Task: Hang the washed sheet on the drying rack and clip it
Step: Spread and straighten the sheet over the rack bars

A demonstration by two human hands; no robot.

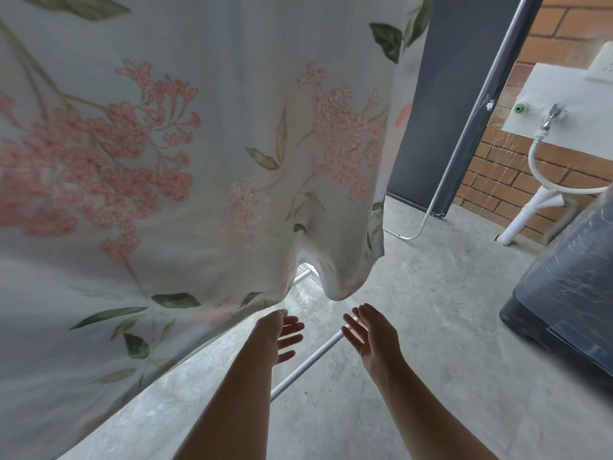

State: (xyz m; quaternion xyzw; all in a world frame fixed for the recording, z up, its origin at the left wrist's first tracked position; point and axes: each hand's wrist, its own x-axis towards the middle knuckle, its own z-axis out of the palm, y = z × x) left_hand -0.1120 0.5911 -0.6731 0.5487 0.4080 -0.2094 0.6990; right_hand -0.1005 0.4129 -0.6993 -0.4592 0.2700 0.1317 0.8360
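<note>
A white sheet (199, 154) printed with pink flowers and green leaves hangs down and fills the left and upper part of the head view. Its lower corner droops just above my hands. My left hand (285, 336) is held out below the hem, fingers straight and spread, holding nothing. My right hand (371, 333) is beside it, palm turned inward, fingers relaxed and empty. A white bar of the drying rack (308, 363) runs low across the floor between my hands. No clip shows.
A white rack leg (471, 127) slants down at the right to the concrete floor (431, 293). Behind it are a dark panel (441, 94) and a brick wall (497, 167) with a tap and hose (544, 124). A dark plastic-wrapped object (570, 287) stands at right.
</note>
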